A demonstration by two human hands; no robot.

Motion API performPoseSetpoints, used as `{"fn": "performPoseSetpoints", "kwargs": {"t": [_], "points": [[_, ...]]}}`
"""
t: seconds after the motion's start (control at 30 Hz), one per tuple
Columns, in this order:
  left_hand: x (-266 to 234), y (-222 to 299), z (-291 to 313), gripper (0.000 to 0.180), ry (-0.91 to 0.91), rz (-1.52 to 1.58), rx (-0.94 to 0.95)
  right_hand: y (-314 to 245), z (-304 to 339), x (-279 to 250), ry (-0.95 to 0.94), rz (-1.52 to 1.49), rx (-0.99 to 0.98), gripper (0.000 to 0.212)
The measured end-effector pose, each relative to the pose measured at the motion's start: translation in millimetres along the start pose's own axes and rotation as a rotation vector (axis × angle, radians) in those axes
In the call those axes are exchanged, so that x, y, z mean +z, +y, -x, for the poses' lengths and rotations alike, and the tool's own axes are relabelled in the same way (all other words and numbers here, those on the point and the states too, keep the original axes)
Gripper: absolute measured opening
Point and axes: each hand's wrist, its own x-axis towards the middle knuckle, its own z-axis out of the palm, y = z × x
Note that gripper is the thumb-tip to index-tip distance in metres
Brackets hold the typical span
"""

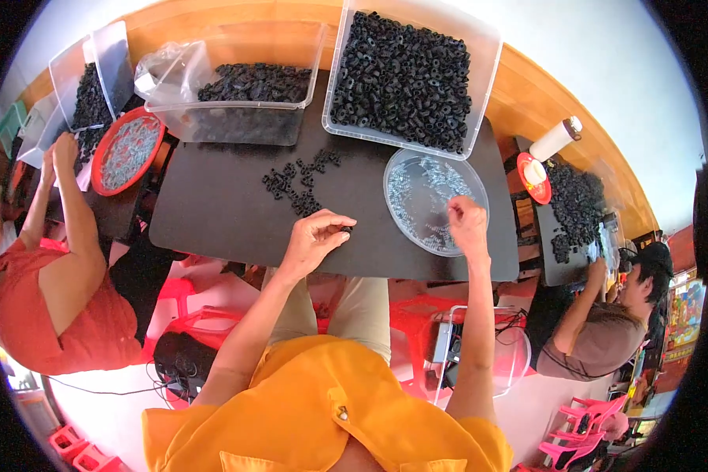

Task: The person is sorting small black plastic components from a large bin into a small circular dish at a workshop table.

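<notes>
Left hand [313, 242]: thumb and finger pinched on black part [347, 229], above dark table [220, 197].
Right hand [469, 226]: over round tray [423, 203]; cannot tell whether gripping.
Black part: could drop if pinch slackens.
Round tray: might spill small pieces [401, 189] if knocked.

The left hand [315, 240] partly covers a small black piece [347, 229], whether the right hand [469, 223] grips anything cannot be seen, the clear pieces [446, 178] in the round tray [426, 206] are too small to tell, and the upper edge crops the large bin [482, 71].
</notes>
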Motion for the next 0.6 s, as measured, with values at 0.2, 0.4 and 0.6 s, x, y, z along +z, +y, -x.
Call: {"fn": "performPoseSetpoints", "kwargs": {"t": [0.2,0.4,0.6], "points": [[1,-6,1,0.019,0.061,0.160,-0.093,-41,8,0,0.014,-0.443,0.132,0.012],[-1,-7,3,0.018,0.004,0.105,-0.086,-126,24,31,-0.237,-0.744,0.106,0.010],[1,-5,2,0.016,0.026,0.181,-0.108,-150,24,47,-0.232,-0.625,-0.015,0.011]]}}
